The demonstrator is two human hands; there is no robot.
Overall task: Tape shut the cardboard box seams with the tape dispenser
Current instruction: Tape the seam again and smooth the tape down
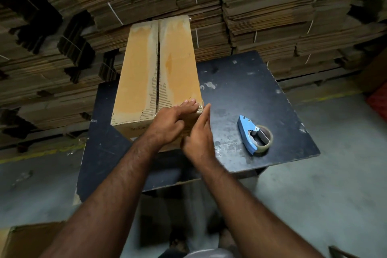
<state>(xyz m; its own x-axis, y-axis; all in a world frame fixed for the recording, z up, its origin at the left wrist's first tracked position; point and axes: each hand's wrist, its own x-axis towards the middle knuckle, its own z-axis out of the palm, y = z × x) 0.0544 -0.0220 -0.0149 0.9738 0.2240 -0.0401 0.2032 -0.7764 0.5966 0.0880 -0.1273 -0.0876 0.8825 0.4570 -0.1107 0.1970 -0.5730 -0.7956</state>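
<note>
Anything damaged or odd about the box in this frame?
Yes. The cardboard box top has its paper skin torn off along the centre seam, baring corrugation, most near the left hand.

Both forearms are bare, with no sleeves, gloves or watch showing.

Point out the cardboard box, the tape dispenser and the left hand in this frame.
cardboard box (138, 73): head view, on the left top flap.
tape dispenser (247, 132): head view, on the blue handle body.
left hand (169, 121): head view, on the back of the hand, resting on the box's near corner.
</note>
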